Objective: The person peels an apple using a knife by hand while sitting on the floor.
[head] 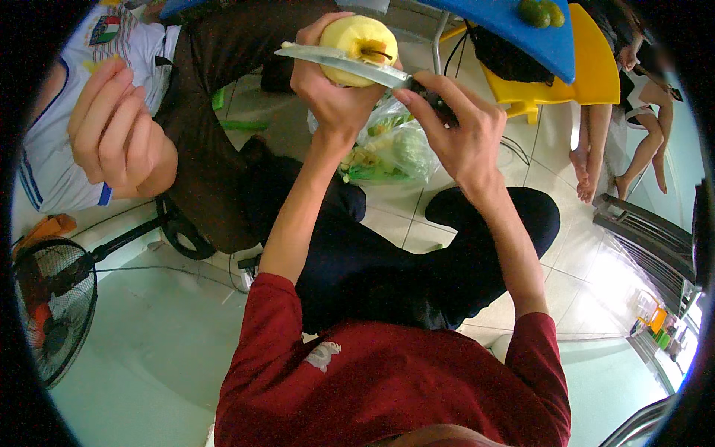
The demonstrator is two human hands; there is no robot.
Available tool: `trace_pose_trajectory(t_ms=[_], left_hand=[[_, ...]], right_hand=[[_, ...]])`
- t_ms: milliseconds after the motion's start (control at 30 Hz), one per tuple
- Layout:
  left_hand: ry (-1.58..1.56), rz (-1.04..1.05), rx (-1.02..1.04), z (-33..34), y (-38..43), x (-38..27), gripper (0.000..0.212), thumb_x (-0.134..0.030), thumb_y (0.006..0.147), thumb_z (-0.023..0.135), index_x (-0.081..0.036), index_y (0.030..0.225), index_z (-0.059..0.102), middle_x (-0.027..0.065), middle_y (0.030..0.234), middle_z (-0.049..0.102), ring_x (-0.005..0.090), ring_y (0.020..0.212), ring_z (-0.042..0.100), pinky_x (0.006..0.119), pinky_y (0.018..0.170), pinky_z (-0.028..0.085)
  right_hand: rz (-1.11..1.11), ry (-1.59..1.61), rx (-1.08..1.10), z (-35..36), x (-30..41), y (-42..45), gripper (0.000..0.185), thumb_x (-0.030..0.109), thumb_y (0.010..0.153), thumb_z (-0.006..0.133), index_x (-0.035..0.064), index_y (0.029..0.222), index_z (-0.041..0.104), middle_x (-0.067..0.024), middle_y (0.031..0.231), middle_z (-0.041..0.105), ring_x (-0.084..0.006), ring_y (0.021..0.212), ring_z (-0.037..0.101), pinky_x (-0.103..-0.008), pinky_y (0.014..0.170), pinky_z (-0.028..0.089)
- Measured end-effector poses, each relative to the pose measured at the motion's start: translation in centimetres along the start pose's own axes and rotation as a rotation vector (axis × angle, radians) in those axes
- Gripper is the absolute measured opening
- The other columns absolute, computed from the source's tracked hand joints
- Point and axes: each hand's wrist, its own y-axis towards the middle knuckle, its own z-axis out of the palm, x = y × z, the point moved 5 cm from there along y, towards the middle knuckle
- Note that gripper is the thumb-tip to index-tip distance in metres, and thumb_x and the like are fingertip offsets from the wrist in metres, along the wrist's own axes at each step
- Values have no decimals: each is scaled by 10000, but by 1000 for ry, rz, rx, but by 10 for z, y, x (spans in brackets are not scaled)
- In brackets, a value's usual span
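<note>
My left hand (pixel 329 98) grips a peeled apple (pixel 351 34) from below and behind, with the stem end facing me. In my right hand (pixel 466 125) is a knife (pixel 357 67), held by its dark handle. The blade lies across the near side of the apple, just below the stem, and its tip reaches past the fruit on the left. A small pale scrap clings near the tip. Whether the edge has cut into the flesh cannot be told. Beneath my hands, a clear plastic bag (pixel 402 151) on the floor holds green and pale scraps.
Another person's hand (pixel 114 134) is raised close at left. A blue table (pixel 519 44) bearing green fruits (pixel 540 13) and a yellow chair (pixel 592 56) stand at upper right. A fan (pixel 56 313) is at lower left. Bare legs (pixel 592 139) show at right.
</note>
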Motion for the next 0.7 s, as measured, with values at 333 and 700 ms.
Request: trace_pose_trajectory(t_ms=[333, 700], left_hand=[[24, 24, -89, -3, 0, -10, 608, -167, 575, 921, -5, 1073, 612, 90, 1008, 654, 236, 872, 647, 339, 838, 496], [14, -12, -121, -3, -3, -5, 610, -174, 581, 936, -9, 1075, 619, 89, 1024, 649, 230, 908, 645, 347, 837, 503]], right_hand=[[73, 46, 3, 8, 10, -5, 250, 355, 855, 758, 127, 942, 703, -23, 692, 660, -181, 487, 601, -322, 466, 448], [98, 160, 62, 8, -2, -4, 256, 353, 858, 757, 120, 957, 720, -52, 696, 678, -220, 503, 619, -342, 481, 464]])
